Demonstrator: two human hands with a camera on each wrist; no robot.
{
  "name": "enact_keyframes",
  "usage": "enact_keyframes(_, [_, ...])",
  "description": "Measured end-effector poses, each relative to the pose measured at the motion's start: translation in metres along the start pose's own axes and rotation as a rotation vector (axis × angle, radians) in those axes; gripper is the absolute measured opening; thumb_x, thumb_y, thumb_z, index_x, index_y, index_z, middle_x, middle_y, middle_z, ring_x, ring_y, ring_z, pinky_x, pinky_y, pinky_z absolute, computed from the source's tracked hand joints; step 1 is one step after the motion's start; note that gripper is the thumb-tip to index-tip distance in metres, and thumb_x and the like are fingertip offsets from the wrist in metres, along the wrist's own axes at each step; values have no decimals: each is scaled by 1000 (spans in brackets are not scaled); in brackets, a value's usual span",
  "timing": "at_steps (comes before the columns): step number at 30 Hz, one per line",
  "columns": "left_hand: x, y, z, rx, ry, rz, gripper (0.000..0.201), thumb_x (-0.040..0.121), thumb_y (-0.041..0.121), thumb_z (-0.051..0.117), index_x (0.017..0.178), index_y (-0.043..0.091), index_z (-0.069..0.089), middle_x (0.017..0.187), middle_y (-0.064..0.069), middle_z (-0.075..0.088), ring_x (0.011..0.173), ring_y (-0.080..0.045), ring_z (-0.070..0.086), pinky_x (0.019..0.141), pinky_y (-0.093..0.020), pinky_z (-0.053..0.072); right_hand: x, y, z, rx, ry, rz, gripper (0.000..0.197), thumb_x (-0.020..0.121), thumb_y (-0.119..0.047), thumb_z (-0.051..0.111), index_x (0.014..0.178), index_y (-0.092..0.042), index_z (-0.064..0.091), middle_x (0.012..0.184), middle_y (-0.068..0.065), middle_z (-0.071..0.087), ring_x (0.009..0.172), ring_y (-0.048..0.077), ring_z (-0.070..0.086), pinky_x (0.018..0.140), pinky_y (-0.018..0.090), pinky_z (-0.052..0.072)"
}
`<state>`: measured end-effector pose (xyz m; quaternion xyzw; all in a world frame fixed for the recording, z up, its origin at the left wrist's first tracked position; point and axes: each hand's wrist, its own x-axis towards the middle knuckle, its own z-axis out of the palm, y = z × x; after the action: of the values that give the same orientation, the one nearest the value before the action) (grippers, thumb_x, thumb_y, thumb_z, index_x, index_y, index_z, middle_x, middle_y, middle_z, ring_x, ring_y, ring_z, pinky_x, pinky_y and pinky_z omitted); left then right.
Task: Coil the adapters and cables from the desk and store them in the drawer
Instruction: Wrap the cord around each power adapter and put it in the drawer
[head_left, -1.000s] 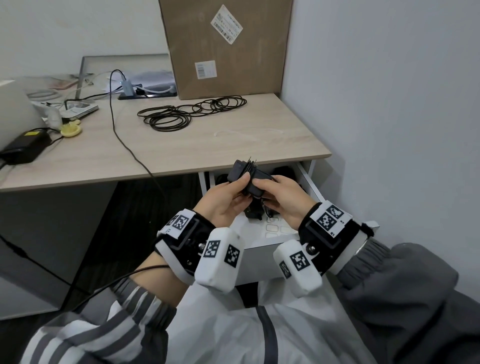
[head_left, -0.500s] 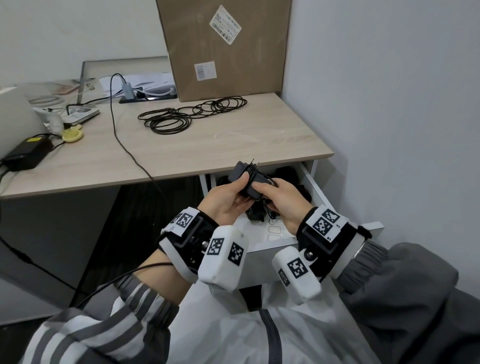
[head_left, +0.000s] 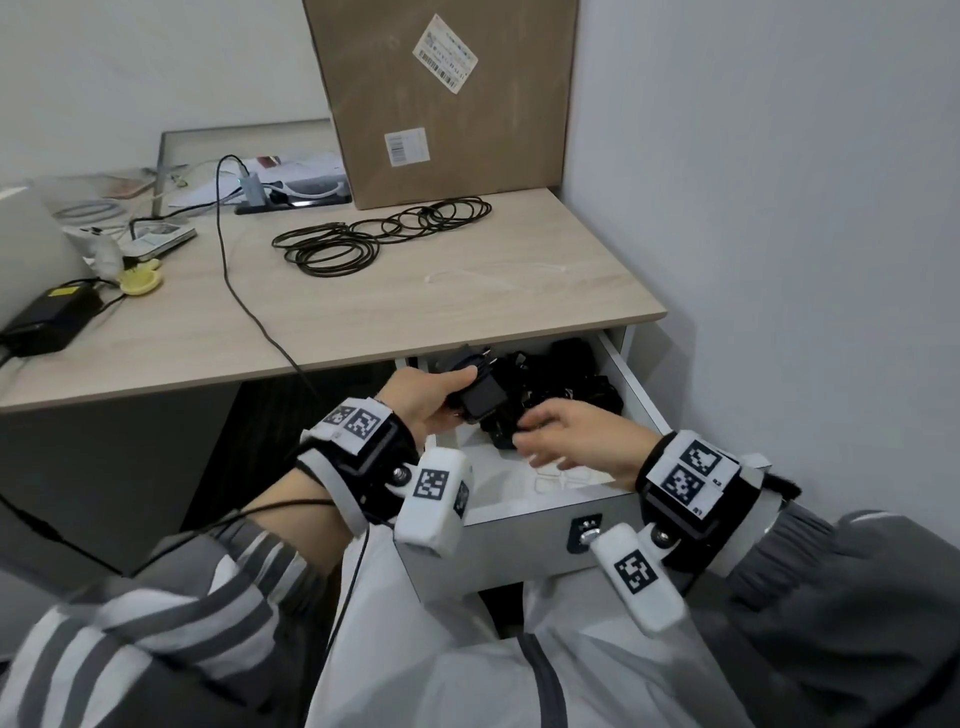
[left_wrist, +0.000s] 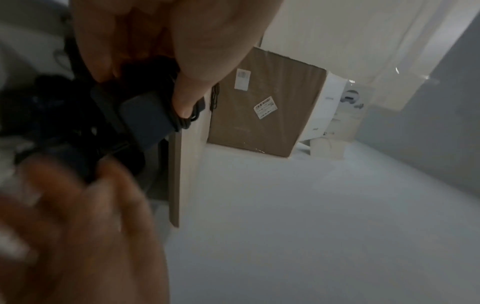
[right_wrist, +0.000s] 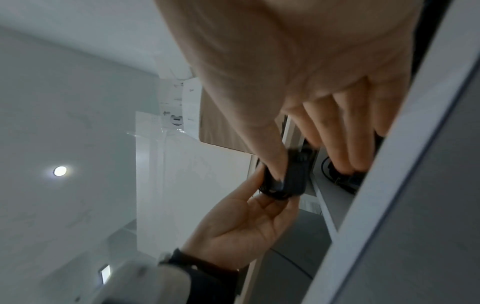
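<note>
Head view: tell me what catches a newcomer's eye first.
The left hand grips a black power adapter over the open white drawer, which already holds dark adapters and cables. The right hand reaches in beside it, fingers relaxed. Behind, coiled black cables lie on the desk.

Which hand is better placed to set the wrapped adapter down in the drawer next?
Left. The left hand already holds the adapter above the open drawer, beside the black items stored there. The right hand looks open, fingers spread over the drawer, holding nothing.
</note>
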<state>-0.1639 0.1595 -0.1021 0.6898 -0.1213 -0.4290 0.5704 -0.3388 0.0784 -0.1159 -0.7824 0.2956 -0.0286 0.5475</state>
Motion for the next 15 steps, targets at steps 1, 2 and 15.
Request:
enact_keyframes(1, [5,2,-3,70,20,-15,37,82,14,74,111,-7,61,103,-19,69,81,-25,67,68,-35,59,-2,5,-1,-67,-45,13,18,88,-31,65,101,-20,61,95,-2,70,86,12,65,75,26,45])
enact_keyframes(2, [10,4,-4,156,32,-31,36,82,14,75,109,-6,61,106,-20,68,82,-27,68,71,-38,58,-3,10,-3,-131,-80,25,21,86,-33,67,100,-17,65,94,-1,71,84,12,66,73,25,45])
enact_keyframes(15, [31,14,31,1227,110,63,25,98,28,50,116,15,62,116,-10,60,107,-28,58,87,-34,46,-13,25,-14,-315,-224,-44,32,65,-48,81,84,-24,70,87,-4,73,80,5,65,85,31,52])
